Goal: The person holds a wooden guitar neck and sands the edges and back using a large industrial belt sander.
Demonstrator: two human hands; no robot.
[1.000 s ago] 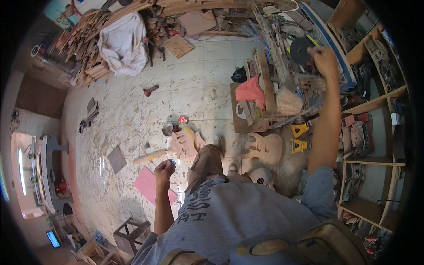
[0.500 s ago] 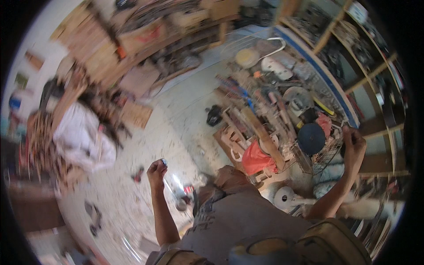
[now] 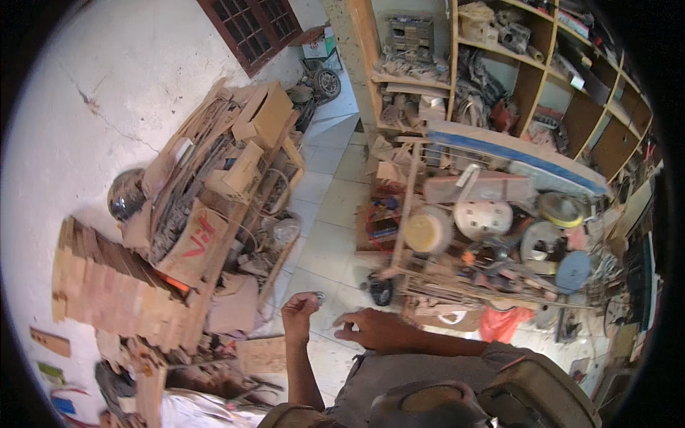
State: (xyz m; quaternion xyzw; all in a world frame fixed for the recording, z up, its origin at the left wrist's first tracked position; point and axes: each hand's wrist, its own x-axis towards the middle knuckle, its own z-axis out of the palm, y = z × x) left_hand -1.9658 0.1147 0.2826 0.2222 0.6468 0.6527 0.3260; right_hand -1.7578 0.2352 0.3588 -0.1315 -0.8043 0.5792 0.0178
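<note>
A person's bare left hand (image 3: 300,317) pinches a small, round, shiny metallic object (image 3: 319,298) at its fingertips, held out over the pale tiled floor (image 3: 317,260) in the near middle. The bare right hand (image 3: 371,329) is just to the right, its fingers loosely bent toward the left hand without touching it; whether it grips anything cannot be told. A bulky black object (image 3: 382,289) sits beyond it. To the right, a low wooden-framed rack (image 3: 409,203) carries a round yellowish disc (image 3: 427,230), a white shell with holes (image 3: 483,220) and a flat blue-grey disc (image 3: 573,272). Bright red-orange cloth or plastic (image 3: 503,324) hangs at its near side. To the left stand stacked pale wooden pieces (image 3: 118,292), with a brown cardboard box (image 3: 264,115) farther off.
</note>
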